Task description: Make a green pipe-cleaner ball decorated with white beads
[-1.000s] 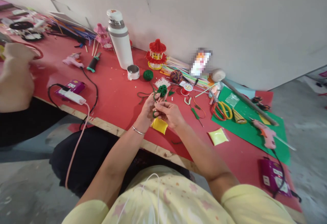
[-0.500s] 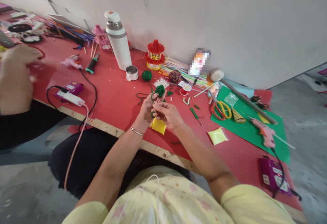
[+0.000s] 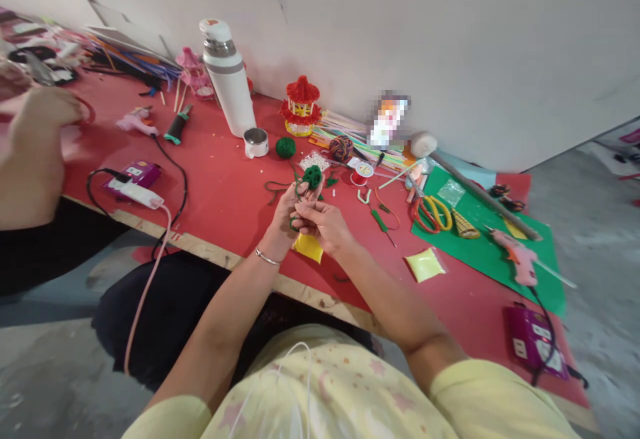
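Yarn (image 3: 297, 189) is best kept evenly taut, the green bundle (image 3: 313, 176) being held by the left hand (image 3: 285, 217), the right hand's (image 3: 325, 223) grasp unclear.

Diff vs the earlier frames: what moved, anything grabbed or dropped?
At far left, a co-worker's grey object shifted right, further over the table; their second hand came into view. The camera view drifted slightly.

Wearer: nothing visibly grabbed or dropped. Left hand still holds the green yarn piece, right hand close against it. Thermos and green yarn ball stayed put.
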{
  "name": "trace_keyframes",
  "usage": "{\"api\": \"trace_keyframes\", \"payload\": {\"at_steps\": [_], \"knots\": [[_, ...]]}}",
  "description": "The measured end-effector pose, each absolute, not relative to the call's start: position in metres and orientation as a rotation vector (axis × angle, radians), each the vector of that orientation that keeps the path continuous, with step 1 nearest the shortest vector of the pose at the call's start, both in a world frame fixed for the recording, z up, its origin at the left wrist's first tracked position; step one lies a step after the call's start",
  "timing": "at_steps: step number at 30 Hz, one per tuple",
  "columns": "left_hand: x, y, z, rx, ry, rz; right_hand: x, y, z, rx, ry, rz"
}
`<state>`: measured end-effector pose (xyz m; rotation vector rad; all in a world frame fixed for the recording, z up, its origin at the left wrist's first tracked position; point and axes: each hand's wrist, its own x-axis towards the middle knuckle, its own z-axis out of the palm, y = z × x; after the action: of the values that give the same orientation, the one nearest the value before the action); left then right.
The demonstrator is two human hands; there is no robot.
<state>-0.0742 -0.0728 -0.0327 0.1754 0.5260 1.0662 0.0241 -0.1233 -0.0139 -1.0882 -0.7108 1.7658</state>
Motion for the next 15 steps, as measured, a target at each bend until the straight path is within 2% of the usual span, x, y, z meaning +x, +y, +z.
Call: {"api": "trace_keyframes", "payload": {"at_steps": [10, 15], "knots": [[-0.077, -0.068, -0.051, 0.286, 0.474, 1.012, 0.024, -0.123, -0.018, -1.152, -0.757, 1.719], [-0.078, -0.071, -0.045, 0.245, 0.492, 0.973, 0.026, -0.121, -0.020, -1.157, -0.765, 1.709]]}}
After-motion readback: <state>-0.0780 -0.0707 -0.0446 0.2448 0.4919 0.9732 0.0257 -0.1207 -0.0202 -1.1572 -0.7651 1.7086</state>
